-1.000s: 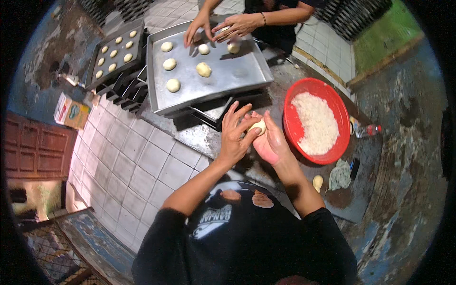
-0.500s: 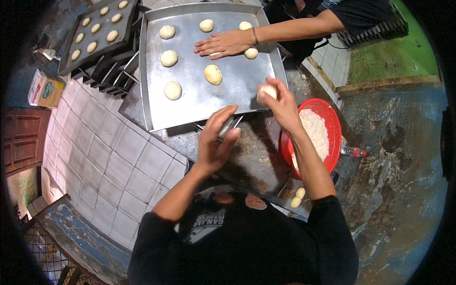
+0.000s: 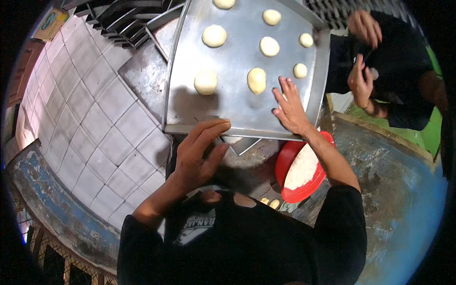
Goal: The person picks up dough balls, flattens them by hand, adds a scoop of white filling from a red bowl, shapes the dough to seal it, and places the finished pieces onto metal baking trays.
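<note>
My right hand [image 3: 290, 110] lies flat over the near right part of a metal baking tray [image 3: 240, 110], its fingers spread. A pale bit, apparently dough, shows between thumb and fingers; the rest is hidden under the hand. My left hand [image 3: 195, 151] is at the tray's near rim, fingers curved and thumb apart, with nothing visible in it. Several round dough balls sit spaced out on the tray. Closest to my right hand are an uneven yellowish dough ball [image 3: 257, 80] and a small dough ball [image 3: 300, 71].
A red basin [image 3: 290, 194] of white flour stands below the tray's right corner. Two small dough pieces [image 3: 274, 204] lie beside it. At the far right, a co-worker's hands [image 3: 362, 84] are off the tray. White floor tiles [image 3: 114, 123] spread to the left.
My right hand has set its dough ball down on the tray and flattened over it. The co-worker's hand has left the tray. The view has shifted; my left hand stays by the rim.
</note>
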A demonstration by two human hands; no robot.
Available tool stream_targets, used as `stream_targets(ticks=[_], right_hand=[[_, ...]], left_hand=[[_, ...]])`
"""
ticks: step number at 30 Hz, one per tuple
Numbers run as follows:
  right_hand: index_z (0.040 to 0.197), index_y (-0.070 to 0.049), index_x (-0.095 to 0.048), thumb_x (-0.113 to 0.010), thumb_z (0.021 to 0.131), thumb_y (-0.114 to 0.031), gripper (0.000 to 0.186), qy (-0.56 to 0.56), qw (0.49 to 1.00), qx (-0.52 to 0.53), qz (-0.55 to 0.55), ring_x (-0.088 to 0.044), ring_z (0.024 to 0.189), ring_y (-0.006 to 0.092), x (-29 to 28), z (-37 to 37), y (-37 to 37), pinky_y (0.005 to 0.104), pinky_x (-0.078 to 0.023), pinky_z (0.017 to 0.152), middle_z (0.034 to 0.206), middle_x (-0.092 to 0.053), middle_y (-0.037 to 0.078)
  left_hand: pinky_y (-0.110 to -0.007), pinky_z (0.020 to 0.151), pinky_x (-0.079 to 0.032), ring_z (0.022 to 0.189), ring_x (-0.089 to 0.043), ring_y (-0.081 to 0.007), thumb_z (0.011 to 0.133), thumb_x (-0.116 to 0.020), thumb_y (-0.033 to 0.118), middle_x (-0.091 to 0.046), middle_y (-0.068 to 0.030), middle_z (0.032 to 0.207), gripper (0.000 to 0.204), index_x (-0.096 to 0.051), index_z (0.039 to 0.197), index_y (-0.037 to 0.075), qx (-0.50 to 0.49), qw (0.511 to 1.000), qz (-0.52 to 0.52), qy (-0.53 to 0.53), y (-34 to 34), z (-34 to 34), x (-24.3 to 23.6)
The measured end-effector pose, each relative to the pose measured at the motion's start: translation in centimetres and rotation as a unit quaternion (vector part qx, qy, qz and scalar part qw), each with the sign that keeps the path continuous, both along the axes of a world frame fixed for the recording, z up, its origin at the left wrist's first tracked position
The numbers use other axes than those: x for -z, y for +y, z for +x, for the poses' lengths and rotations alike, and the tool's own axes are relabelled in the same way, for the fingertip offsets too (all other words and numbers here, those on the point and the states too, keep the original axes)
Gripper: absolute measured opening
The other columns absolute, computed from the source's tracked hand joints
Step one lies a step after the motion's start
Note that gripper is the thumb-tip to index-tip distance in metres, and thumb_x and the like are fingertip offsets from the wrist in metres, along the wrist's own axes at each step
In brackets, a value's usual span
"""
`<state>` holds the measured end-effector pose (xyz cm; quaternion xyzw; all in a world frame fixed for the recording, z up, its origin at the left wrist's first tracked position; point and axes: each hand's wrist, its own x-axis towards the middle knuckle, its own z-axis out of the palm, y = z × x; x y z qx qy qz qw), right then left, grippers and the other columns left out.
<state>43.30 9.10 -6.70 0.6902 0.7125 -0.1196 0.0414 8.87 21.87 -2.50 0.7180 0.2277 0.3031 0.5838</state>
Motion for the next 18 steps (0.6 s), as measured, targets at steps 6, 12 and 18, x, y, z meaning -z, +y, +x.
stream_targets(ticks=[6,12,18], right_hand=[[0.13,0.0,-0.058,-0.057,0.097,-0.038,0.05,0.359,0.881,0.308,0.019,-0.051,0.13,0.0328,-5.9,-1.7,5.8,0.0426,-0.038,0.11,0.138,-0.054,0.023],[0.113,0.001,-0.064,-0.062,0.087,-0.023,0.036,0.183,0.902,0.3,0.25,-0.062,0.099,0.0424,-0.3,-7.9,5.6,0.0471,-0.048,0.093,0.103,-0.065,0.023],[0.109,0.001,-0.066,-0.067,0.083,-0.012,0.029,0.287,0.853,0.212,0.382,-0.065,0.093,0.0298,-7.7,-19.0,-11.7,0.037,-0.052,0.083,0.1,-0.064,0.017]], left_hand=[[-0.035,0.088,-0.054,0.103,-0.067,-0.027,0.091,-0.064,0.005,-0.063,-0.0176,0.119,0.031,-0.061,0.121,0.0,-0.039,0.999,0.01,-0.03,-1.1,1.8,0.0],[-0.031,0.083,-0.055,0.095,-0.069,-0.021,0.1,-0.055,0.009,-0.07,-0.0162,0.104,0.022,-0.062,0.117,-0.003,-0.037,0.999,-0.009,0.025,-5.6,2.5,-2.7],[-0.031,0.088,-0.055,0.112,-0.06,-0.0171,0.108,-0.044,0.022,-0.06,-0.0118,0.123,0.039,-0.044,0.14,-0.001,0.032,0.914,-0.394,-0.089,-15.9,3.9,-2.2]])
